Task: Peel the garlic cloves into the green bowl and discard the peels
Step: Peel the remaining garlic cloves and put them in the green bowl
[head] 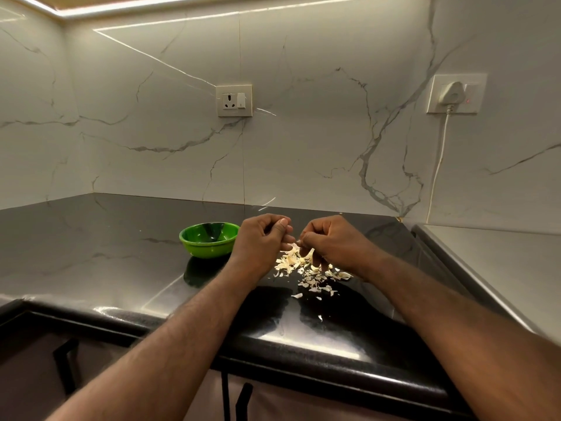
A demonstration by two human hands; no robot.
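A green bowl stands on the black counter, just left of my hands. My left hand and my right hand are held close together above the counter, fingers curled. Between their fingertips they pinch a small pale garlic clove, mostly hidden by the fingers. Below and between the hands lies a scattered pile of pale garlic peels. What is inside the bowl cannot be made out.
The black counter runs left into a corner and ends at a rounded front edge near me. A steel surface adjoins on the right. Marble wall behind holds a socket and a plugged-in white cord.
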